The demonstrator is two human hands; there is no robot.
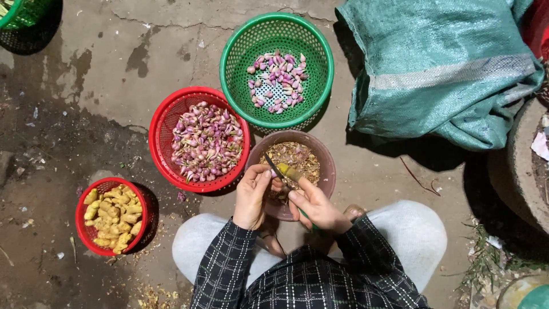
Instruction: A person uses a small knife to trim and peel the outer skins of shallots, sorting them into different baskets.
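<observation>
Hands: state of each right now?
Left hand: closed on something small, hidden by the fingers.
Right hand: closed on a small knife.

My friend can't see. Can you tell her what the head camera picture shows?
Two hands, left and right, work a small knife over a brown bowl of peelings. On the concrete around it sit a red basket of shallots, a green basket holding fewer, and a small red basket of ginger.

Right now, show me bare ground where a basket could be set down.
Bare concrete lies left of the large red plastic basket of shallots, above the small red basket of ginger. Another patch: between the brown bowl of peelings and green woven sack. Baskets crowd the hands.
</observation>
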